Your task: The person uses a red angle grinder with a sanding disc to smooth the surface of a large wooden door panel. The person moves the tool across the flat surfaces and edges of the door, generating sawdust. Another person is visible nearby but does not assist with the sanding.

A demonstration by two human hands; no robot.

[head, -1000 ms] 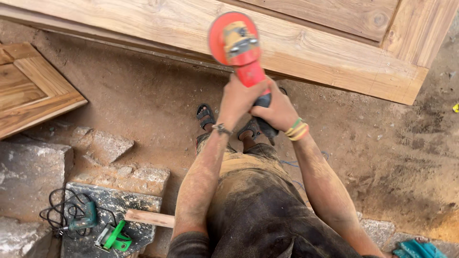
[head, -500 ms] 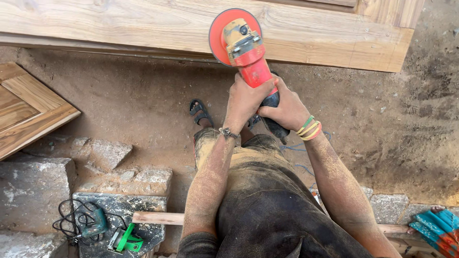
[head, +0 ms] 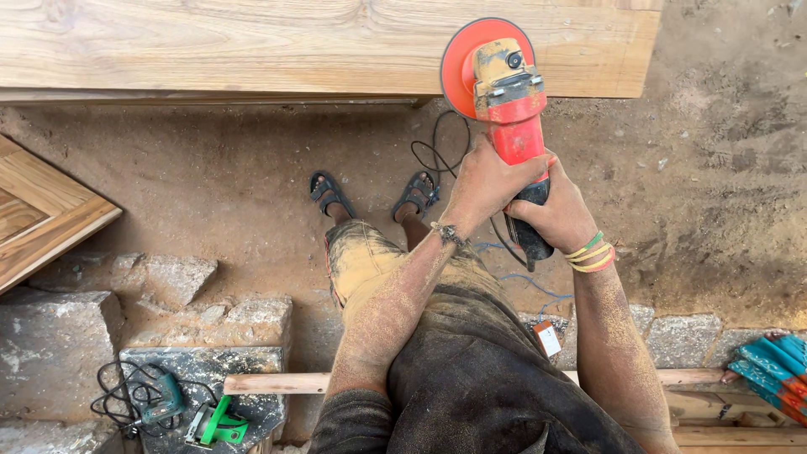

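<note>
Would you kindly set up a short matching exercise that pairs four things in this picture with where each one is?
Things:
1. grinder
2. wooden board
3. green tool
4. sandals

Places:
A. on the stone slab at lower left
B. across the top of the view
C. in the left hand and right hand
D. on the dirt floor below the board

Pairs: 1-C, 2-B, 3-A, 4-D
</note>
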